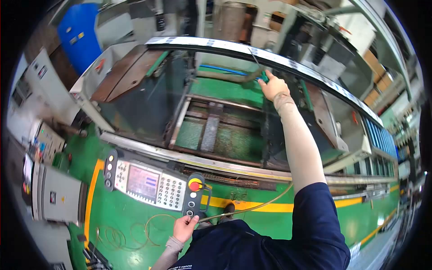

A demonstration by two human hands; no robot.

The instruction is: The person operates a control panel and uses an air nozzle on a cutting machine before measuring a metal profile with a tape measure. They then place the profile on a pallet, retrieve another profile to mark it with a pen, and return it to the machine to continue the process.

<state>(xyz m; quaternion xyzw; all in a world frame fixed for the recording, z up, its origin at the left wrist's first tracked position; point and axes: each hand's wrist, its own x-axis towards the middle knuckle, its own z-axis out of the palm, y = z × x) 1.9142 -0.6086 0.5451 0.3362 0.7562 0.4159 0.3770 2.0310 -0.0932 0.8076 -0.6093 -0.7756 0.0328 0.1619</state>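
My right hand (273,85), at the end of an outstretched arm, is closed round a green-handled tool (265,77). From its handle a thin straight shaft points up toward the long white-topped beam (216,43). Low in front of my body, my left hand (183,228) has thumb and forefinger drawn together at the lower right corner of the control panel (148,183), by a round button (190,213). A thin yellowish hose (245,210) passes close to these fingers. Whether they grip it or the button cannot be made out. My right forearm covers part of the machine and the hose's upper end.
A machine frame (225,162) with an open middle bay spans the view. Brown-topped housings (120,76) flank it. The panel carries a red emergency stop (194,185). Hose loops (118,238) lie on the green floor with yellow lines. Grey cabinets (60,193) stand left.
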